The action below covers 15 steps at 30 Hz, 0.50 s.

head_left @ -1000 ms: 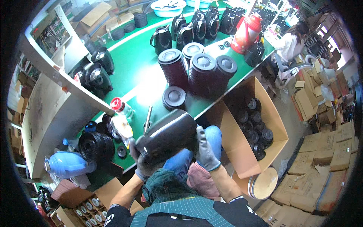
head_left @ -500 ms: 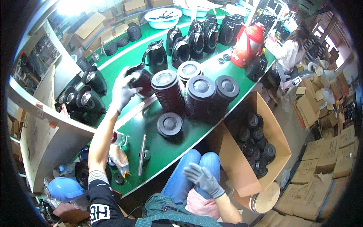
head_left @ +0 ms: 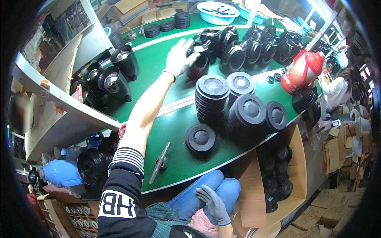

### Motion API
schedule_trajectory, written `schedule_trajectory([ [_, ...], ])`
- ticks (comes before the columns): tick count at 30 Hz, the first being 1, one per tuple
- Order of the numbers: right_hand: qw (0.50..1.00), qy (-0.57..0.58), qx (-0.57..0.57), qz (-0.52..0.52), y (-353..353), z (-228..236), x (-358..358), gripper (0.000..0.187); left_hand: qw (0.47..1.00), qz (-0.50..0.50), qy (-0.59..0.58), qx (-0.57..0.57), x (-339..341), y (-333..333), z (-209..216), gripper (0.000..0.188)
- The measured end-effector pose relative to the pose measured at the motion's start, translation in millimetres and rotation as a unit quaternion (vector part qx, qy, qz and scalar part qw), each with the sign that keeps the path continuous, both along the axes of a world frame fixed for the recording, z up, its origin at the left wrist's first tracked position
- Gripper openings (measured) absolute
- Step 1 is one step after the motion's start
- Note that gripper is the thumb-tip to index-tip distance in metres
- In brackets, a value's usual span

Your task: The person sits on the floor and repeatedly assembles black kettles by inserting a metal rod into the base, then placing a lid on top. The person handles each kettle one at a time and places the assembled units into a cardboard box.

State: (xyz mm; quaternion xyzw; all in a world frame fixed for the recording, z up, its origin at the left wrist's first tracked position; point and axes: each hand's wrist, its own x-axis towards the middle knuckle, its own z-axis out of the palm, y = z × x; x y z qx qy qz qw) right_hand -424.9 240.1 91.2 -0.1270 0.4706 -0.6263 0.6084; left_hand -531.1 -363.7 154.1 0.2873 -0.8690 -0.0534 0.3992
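Nearest, on the near side of the tall stack of ribbed black lids (head_left: 212,99), the grey-gloved right hand (head_left: 213,201) is held over the lap (head_left: 198,194), fingers loosely extended, well apart from the left. Just beyond that stack, slightly leftward, a glossy, dark-sided black jug (head_left: 198,63) is stood on the green table (head_left: 176,133), flanked by the gloved left hand (head_left: 178,58), fingers spread, contact uncertain. Farther beyond the stack, similar black jugs (head_left: 246,49) are grouped.
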Motion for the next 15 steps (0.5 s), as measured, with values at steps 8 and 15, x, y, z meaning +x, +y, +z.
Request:
schedule_trajectory([
  [8,1.000,-0.014,0.001,0.023,-2.5,-4.4,3.1,0.066,0.808,0.502,-0.237,-0.196,215.6,-138.2,-22.4,0.019],
  [15,0.999,0.036,0.023,0.001,-3.0,1.7,5.6,0.059,0.927,0.216,-0.244,-0.187,208.1,-51.1,18.2,0.021],
])
